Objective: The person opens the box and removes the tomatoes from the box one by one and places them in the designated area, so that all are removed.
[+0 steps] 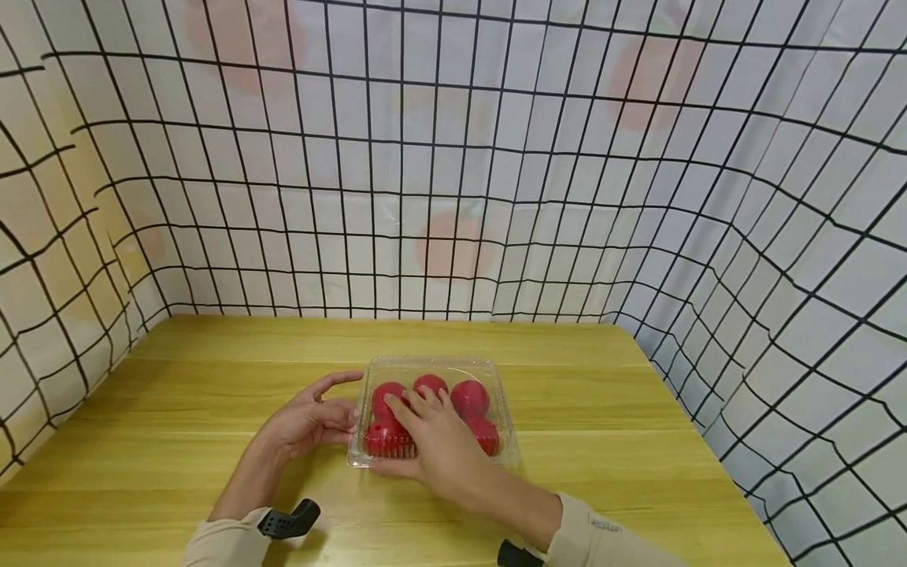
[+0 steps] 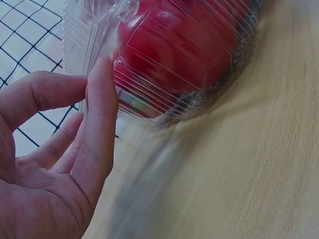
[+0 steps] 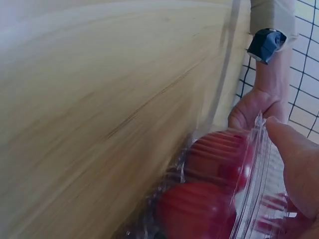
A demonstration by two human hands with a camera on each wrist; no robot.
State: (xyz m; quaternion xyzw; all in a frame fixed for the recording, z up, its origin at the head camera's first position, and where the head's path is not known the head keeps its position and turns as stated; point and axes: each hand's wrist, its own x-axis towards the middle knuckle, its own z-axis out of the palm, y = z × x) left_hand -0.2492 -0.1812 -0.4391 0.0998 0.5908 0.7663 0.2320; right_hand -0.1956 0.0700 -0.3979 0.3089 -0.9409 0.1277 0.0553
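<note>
A clear box (image 1: pixel 500 413) of round red fruit (image 1: pixel 471 398) sits flat on the worktop (image 1: pixel 602 441), near the middle and directly in front of the person, within easy reach of both arms; at least five fruit show through the plastic, and a hand may hide more. The right hand (image 1: pixel 442 441) lies over the front and top of the box, its fingers released, fairly straight and spread on the lid, its thumb at the rim; this looks like downward pressure, with the plastic keeping the fingers off the fruit. The left hand (image 1: pixel 312 417) comes to the box's left side, where the thumb and a bent finger meet the rim, probably to steady the box against that pressure; I cannot tell whether they grasp the edge or merely brace it. Around the box, the worktop runs on to left and right, giving room to slide or turn it either way. Its back edge lies well beyond the box, and behind that stands a black mesh (image 1: pixel 402 157) that also rises along both sides, bounding the reach. Nearest the viewer, pale sleeves (image 1: pixel 602 539) and black bands (image 1: pixel 289 521) frame the wrists, both well apart from the box.
</note>
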